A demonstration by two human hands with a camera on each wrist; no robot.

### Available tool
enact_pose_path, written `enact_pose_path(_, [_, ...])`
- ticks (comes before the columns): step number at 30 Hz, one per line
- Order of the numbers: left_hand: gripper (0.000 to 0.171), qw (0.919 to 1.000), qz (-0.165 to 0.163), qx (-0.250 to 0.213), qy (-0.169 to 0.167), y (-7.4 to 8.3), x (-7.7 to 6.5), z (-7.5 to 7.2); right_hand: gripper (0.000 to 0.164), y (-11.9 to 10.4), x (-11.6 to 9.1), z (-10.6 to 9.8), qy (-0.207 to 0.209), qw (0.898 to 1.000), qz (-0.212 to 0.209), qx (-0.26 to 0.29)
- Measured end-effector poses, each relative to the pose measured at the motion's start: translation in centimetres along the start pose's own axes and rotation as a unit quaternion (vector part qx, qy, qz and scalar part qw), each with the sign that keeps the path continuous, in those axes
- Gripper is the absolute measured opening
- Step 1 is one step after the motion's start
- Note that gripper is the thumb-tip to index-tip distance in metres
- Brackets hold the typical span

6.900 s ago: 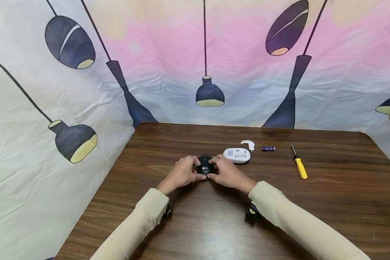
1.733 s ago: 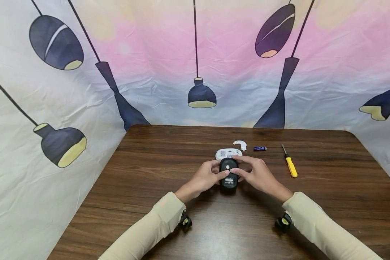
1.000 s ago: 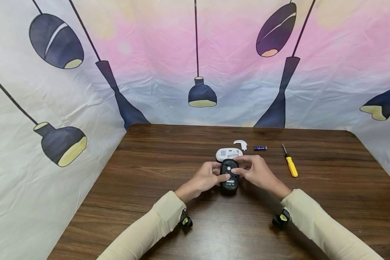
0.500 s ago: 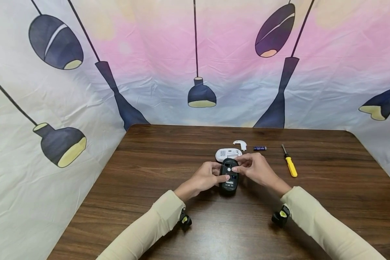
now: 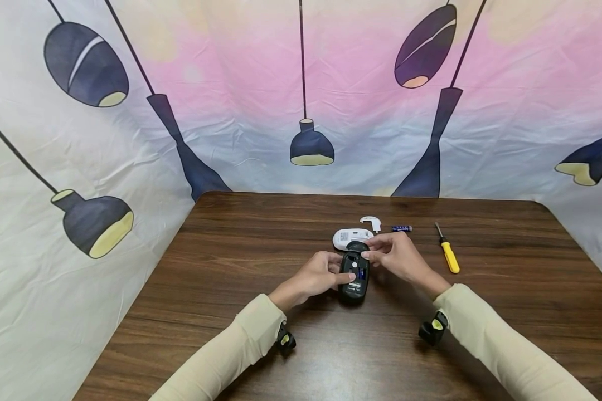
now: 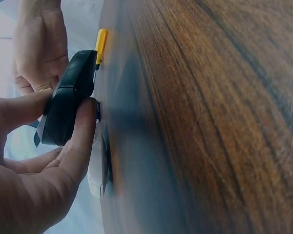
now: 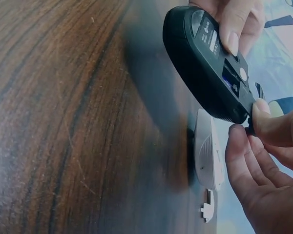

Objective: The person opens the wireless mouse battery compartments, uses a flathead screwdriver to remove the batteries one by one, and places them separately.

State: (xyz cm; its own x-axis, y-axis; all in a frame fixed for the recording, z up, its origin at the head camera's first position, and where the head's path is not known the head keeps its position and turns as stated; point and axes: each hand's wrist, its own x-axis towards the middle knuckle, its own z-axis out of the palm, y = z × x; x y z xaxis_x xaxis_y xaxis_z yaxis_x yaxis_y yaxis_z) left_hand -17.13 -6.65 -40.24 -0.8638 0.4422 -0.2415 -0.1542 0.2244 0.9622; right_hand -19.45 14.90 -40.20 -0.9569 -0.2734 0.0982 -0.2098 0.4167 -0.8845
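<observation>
In the head view, my left hand (image 5: 317, 275) grips a black computer mouse (image 5: 353, 292) turned underside up, its thumb lying across the bottom. The mouse is raised above the table, as the left wrist view shows. At its far end my right hand (image 5: 398, 257) pinches the black battery cover (image 5: 357, 246), which has slid partly off the body. A blue battery (image 7: 230, 80) shows inside the uncovered compartment in the right wrist view. Just beyond lies a white mouse (image 5: 347, 239), also underside up, partly hidden by the black cover.
On the wooden table (image 5: 261, 234), a white battery cover (image 5: 373, 222) lies behind the white mouse. A loose blue battery (image 5: 402, 228) and a yellow-handled screwdriver (image 5: 448, 253) lie to the right. A patterned cloth (image 5: 251, 111) hangs behind the table.
Earlier the black mouse was top side up between both hands; it has since been turned over. My right hand has drawn its cover away toward the far end, exposing the battery.
</observation>
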Motion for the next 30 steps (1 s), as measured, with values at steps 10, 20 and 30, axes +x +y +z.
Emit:
enact_pose_path(10, [0.039, 0.9999, -0.015, 0.003, 0.001, 0.1, -0.1, 0.0, 0.031, 0.1, 0.3, -0.5, 0.004, 0.995, 0.05, 0.091])
enact_pose_path(20, [0.041, 0.9999, -0.004, 0.007, -0.006, -0.4, -0.2, -0.4, 0.032, 0.2, 0.1, -1.8, 0.015, 0.995, 0.055, 0.081])
enact_pose_path(30, [0.049, 0.9999, -0.009, 0.009, 0.002, -0.3, -0.5, -0.9, 0.029, 1.9, -0.9, -3.3, 0.013, 0.996, 0.077, 0.034])
